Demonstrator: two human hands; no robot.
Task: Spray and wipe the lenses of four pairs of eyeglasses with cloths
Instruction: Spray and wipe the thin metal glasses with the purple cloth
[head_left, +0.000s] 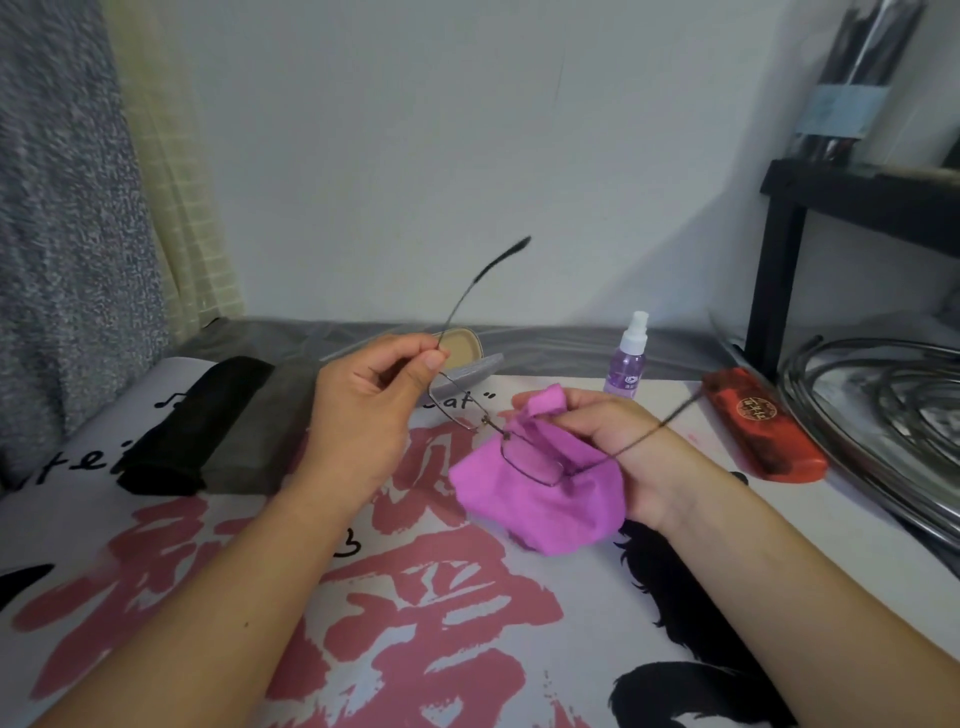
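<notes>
Thin-framed eyeglasses (485, 423) hang in the air above the table, both temples unfolded. My left hand (363, 405) pinches the frame at one hinge between thumb and forefinger. My right hand (608, 441) grips a pink cloth (535, 493) that is folded round the other lens. A small purple spray bottle (628, 358) with a white nozzle stands upright on the table behind my right hand, apart from both hands.
A black pouch (192, 431) and a grey pouch (260, 431) lie side by side at the left. An open grey case (462, 364) sits behind my left hand. A red case (763, 431) lies at the right, beside coiled metal tubing (883, 405) and a black shelf (779, 270).
</notes>
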